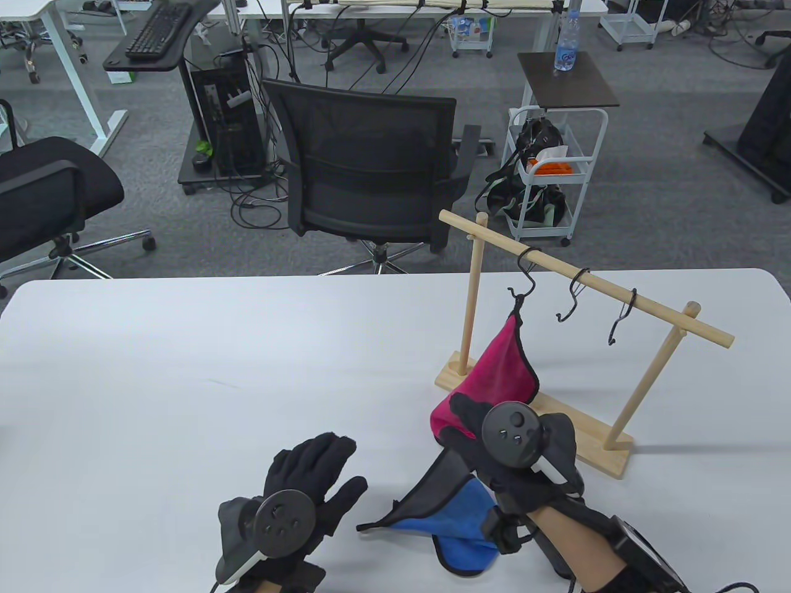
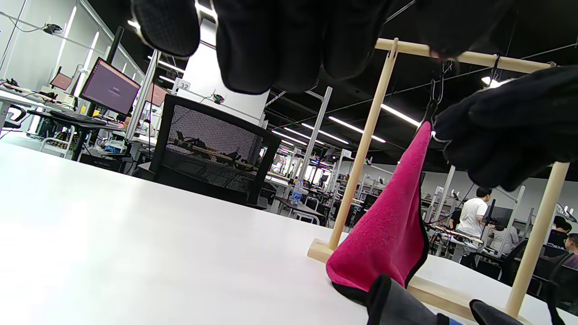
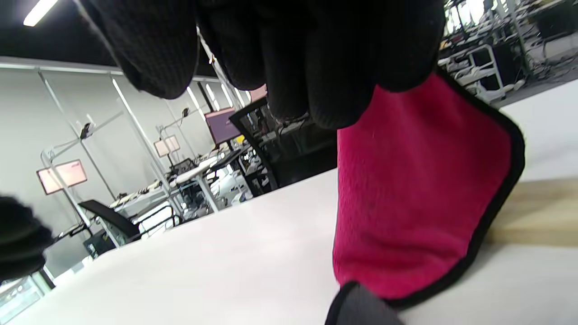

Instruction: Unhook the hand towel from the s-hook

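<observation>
A pink hand towel (image 1: 502,369) hangs by its top corner from the leftmost black s-hook (image 1: 526,273) on a wooden rail (image 1: 655,309); its lower edge rests on the table. It also shows in the left wrist view (image 2: 388,234) and the right wrist view (image 3: 415,189). My right hand (image 1: 471,426) is at the towel's lower part, fingers (image 3: 289,58) spread in front of it, thumb apart; no grip shows. My left hand (image 1: 312,485) lies open and flat on the table, left of the towel, holding nothing.
A blue and grey towel (image 1: 454,525) lies on the table under my right wrist. Two more s-hooks (image 1: 571,296) hang bare on the rail. The rack's wooden base (image 1: 609,454) and right post (image 1: 642,383) stand behind my right hand. An office chair (image 1: 371,167) stands beyond the table.
</observation>
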{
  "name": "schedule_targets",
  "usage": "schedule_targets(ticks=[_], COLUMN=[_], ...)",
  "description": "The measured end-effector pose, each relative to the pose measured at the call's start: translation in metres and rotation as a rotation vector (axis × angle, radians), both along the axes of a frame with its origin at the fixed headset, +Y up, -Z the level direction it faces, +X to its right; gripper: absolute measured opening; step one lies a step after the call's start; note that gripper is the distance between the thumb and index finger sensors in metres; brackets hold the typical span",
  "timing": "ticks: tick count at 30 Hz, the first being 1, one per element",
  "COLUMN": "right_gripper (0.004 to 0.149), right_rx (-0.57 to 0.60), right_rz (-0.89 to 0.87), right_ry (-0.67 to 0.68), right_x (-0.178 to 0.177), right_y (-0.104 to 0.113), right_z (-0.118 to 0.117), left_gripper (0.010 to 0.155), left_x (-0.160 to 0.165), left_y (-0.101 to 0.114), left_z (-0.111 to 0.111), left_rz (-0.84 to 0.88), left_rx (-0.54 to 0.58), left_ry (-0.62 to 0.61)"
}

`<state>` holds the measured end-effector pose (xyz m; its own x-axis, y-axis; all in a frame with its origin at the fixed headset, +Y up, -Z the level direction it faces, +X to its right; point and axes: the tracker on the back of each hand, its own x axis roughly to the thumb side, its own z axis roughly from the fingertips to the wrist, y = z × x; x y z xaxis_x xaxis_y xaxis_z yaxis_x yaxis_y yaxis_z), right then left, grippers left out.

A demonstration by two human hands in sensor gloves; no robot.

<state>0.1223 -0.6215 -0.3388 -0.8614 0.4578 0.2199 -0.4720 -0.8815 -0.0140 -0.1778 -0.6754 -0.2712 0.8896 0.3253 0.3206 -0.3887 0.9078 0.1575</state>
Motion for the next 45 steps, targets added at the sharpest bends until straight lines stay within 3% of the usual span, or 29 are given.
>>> schedule_targets(ticks=[6, 12, 25, 33, 37, 45], right_gripper=[0.060, 0.063, 0.078, 0.079, 0.073, 0.044], right_rx=[0.118, 0.218, 0.125, 0.016, -0.021, 0.011], right_rz=[-0.027, 0.037, -0.027, -0.108, -0.185, -0.321], right_ry=[-0.137, -0.278, -0.409, -0.460, -0.461, -0.451], right_x=[0.018, 0.028, 0.033, 0.043, 0.046, 0.044], right_y=[0.018, 0.022, 0.003, -0.014, -0.019, -0.016], right_z=[-0.013, -0.023, -0.060, -0.085, -0.091, -0.095], left_gripper=[0.064, 0.064, 0.064, 0.064, 0.064, 0.064], left_x=[-0.001, -0.001, -0.003, -0.004, -0.004, -0.004], left_y=[0.000, 0.001, 0.001, 0.001, 0.001, 0.001], left_z=[0.000, 0.000, -0.001, -0.002, -0.002, -0.002], left_rz=[0.006, 0.007, 0.011, 0.012, 0.012, 0.012], left_rx=[0.003, 0.005, 0.005, 0.001, 0.001, 0.001], left_ry=[0.001, 0.006, 0.016, 0.019, 0.019, 0.019])
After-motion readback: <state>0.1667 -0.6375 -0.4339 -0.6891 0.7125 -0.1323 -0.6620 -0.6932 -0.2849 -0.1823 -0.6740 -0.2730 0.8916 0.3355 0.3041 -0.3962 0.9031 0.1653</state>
